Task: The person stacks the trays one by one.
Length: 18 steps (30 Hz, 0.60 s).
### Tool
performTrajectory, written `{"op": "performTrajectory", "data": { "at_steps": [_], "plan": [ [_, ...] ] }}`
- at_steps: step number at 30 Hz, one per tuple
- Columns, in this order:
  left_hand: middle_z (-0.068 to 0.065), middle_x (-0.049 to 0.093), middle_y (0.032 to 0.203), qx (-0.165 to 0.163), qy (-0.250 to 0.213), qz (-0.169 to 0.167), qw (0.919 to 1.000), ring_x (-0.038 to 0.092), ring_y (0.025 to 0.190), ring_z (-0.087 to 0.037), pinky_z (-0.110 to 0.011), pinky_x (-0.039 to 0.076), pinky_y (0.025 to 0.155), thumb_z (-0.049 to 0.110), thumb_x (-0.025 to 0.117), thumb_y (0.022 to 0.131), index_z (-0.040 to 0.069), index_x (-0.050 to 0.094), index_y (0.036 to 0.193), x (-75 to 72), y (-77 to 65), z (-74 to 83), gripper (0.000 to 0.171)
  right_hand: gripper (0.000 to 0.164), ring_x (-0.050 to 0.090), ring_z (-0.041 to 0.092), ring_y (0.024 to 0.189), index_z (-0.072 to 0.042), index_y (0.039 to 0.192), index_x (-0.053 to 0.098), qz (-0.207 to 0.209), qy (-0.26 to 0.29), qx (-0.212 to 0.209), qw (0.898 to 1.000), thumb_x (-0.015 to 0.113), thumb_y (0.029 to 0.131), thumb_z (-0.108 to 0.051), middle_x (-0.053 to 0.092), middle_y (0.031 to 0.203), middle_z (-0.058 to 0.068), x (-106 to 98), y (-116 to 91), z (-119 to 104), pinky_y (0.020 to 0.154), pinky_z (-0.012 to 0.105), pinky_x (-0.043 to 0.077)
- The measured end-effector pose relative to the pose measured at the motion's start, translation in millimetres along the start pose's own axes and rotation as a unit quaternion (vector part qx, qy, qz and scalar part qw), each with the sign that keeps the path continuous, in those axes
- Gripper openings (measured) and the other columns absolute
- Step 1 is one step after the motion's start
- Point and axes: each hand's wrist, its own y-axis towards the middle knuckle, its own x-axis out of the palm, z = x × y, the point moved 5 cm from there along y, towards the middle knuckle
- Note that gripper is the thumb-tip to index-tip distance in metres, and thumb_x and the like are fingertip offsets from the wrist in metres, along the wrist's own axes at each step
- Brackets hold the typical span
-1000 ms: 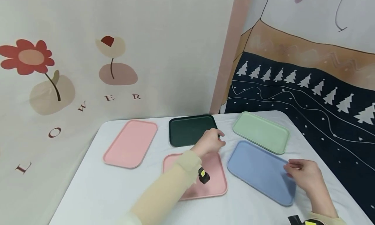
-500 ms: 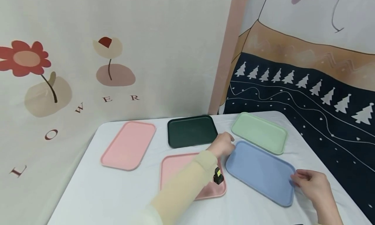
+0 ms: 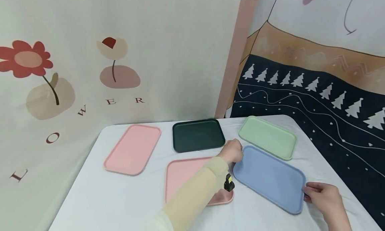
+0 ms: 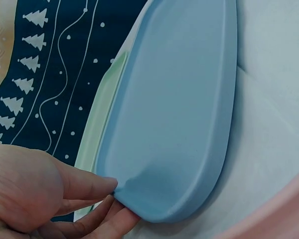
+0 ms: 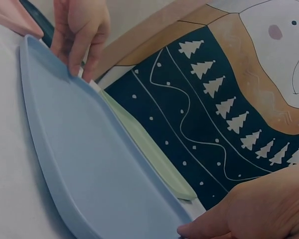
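Note:
A blue tray [image 3: 270,179] lies at a slant on the right half of the table. My left hand [image 3: 232,151] pinches its far left end; in the left wrist view the thumb [image 4: 97,185] is over the rim and the other fingers are beneath it. At the opposite end my right hand [image 3: 326,197] grips the short edge. In the right wrist view the right thumb [image 5: 204,225] is on the rim, while the fingers below are mostly out of sight. Close behind the blue tray is a light green tray [image 3: 267,137].
A pink tray [image 3: 183,174] lies partly under my left forearm. Behind it is a dark green tray [image 3: 198,135], and another pink tray [image 3: 133,149] is at the left. The white-covered table [image 3: 99,197] meets printed curtains [image 3: 180,57] at the back and right.
My left hand has moved right from above the near pink tray to the blue tray's left end. My right hand has shifted outward to the tray's right edge. The trays have stayed put.

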Motion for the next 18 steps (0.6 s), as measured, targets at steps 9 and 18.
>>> {"op": "performTrajectory", "data": {
  "at_steps": [9,18],
  "plan": [
    [0.002,0.016,0.053,-0.009,-0.038,-0.034,0.9987,0.012,0.048,-0.014,-0.027,0.016,0.043,-0.011,0.053,0.087,0.015,0.026,0.055,-26.6,-33.6,20.6,0.049,0.039,0.069,0.016,0.067,0.029,0.128,0.053,-0.008,0.012,-0.018,1.0,0.061,0.097,0.006,0.072,0.08,0.01,3.2,1.1,-0.3,0.058,0.031,0.063],
    [0.004,0.015,0.052,-0.004,-0.045,-0.029,0.9986,0.011,0.047,-0.012,-0.025,0.016,0.041,-0.012,0.054,0.087,0.017,0.024,0.056,-32.2,-40.2,22.2,0.052,0.037,0.067,0.017,0.067,0.028,0.128,0.055,0.003,0.023,-0.014,1.0,0.06,0.098,0.006,0.071,0.081,0.009,2.8,0.8,-1.2,0.057,0.031,0.062]
  ]
}}
